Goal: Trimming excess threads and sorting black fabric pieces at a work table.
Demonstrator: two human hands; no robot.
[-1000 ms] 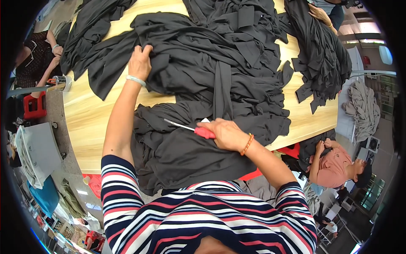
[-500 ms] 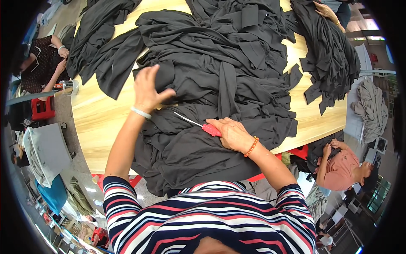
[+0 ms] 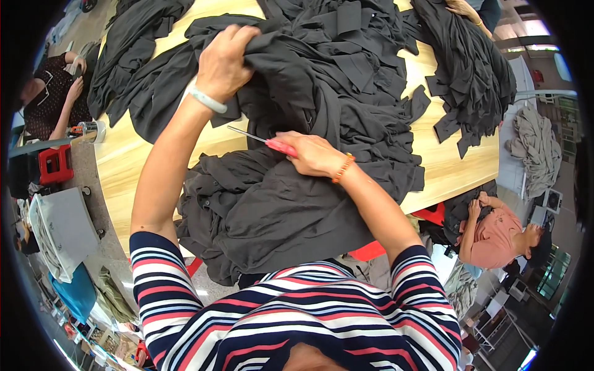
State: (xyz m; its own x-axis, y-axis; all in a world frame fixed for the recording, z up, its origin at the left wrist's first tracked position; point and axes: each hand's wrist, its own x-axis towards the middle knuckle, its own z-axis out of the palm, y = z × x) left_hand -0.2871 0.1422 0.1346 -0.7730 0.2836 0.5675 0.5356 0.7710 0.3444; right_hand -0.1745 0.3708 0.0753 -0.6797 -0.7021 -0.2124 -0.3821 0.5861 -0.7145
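Observation:
My left hand (image 3: 226,65), with a pale bangle at its wrist, is closed on a fold of a black garment (image 3: 281,65) and holds it up off the pile. My right hand (image 3: 314,154) is wrapped around the red handle of a screwdriver (image 3: 281,147). Its thin metal shaft points to the far left, over the table and just below the lifted cloth. Beneath my right forearm, another crumpled dark garment (image 3: 266,213) lies at the near table edge and hangs over toward my body. My left fingertips are partly hidden in the cloth.
More black garments (image 3: 464,80) lie heaped across the wooden table (image 3: 458,170). A person in a dotted top (image 3: 55,99) is at the left, another in pink (image 3: 495,238) at the right. A red stool (image 3: 55,164) and a grey-white cart (image 3: 68,226) stand at left.
My left hand was open above the pile; it has moved farther away, taken hold of black cloth and lifted it. My right hand has shifted up and left with the screwdriver.

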